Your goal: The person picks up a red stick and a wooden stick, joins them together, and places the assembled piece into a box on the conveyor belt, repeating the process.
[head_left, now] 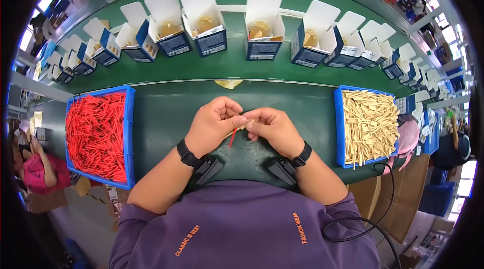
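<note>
My left hand [219,120] and my right hand [275,129] meet over the middle of the green table, fingertips almost touching. A thin red stick [233,138] slants down from under my left thumb, its upper end hidden by the fingers. Between the two hands shows a sliver of a pale wooden stick [243,127], pinched by my right thumb and forefinger; most of it is covered. Left of my hands stands a blue tray [129,133] heaped with red sticks [96,135]. Another blue tray [340,128], on the right, holds flat pale wooden sticks [370,125].
Beyond the table runs a green conveyor belt [201,70] with a row of open blue-and-white boxes [264,50], tan items inside. A yellowish scrap [228,84] lies at the table's far edge. A black cable [388,198] loops at my right. Other people sit at both sides.
</note>
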{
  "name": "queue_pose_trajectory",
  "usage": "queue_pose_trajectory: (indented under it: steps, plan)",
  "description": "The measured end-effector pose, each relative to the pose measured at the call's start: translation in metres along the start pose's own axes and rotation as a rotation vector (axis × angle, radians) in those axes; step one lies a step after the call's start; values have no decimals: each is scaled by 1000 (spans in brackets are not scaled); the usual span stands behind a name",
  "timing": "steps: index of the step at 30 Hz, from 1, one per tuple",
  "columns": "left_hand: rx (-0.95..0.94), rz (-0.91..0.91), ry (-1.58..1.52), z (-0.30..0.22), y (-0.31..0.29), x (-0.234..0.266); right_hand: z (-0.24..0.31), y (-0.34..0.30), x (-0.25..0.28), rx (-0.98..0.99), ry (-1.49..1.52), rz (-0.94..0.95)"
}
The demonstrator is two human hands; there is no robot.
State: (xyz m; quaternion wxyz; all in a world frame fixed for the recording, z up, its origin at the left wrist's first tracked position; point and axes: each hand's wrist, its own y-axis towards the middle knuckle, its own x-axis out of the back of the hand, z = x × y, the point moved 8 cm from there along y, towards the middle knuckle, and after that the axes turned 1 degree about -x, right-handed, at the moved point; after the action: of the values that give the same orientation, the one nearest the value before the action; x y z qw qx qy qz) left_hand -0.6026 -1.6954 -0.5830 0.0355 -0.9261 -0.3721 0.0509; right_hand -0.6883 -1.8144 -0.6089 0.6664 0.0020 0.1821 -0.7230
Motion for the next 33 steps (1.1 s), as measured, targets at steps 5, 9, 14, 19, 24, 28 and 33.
queue_pose_trajectory:
  steps: [5, 9, 14, 19, 24, 28, 33]
  plan:
    - [86, 8, -169, 20, 6, -13, -7, 4, 9, 5, 200, -47]
    - [164, 32, -383, 34, 9, -17, 1, 4, 11, 72, 161, -32]
    - [186, 68, -402, 34, 7, -29, 3, 0, 16, 89, 200, -13]
    - [210, 11, -187, 26, -1, -32, 5, -2, 31, 209, 148, -127]
    - [213, -3, 93, 26, -11, -30, 11, -2, 36, 291, 194, -128]
    - [197, -37, 52, 24, -11, -30, 5, -4, 30, 118, 142, -50]
    - [225, -28, 34, 24, -10, -35, 15, -11, 40, 210, 10, -135]
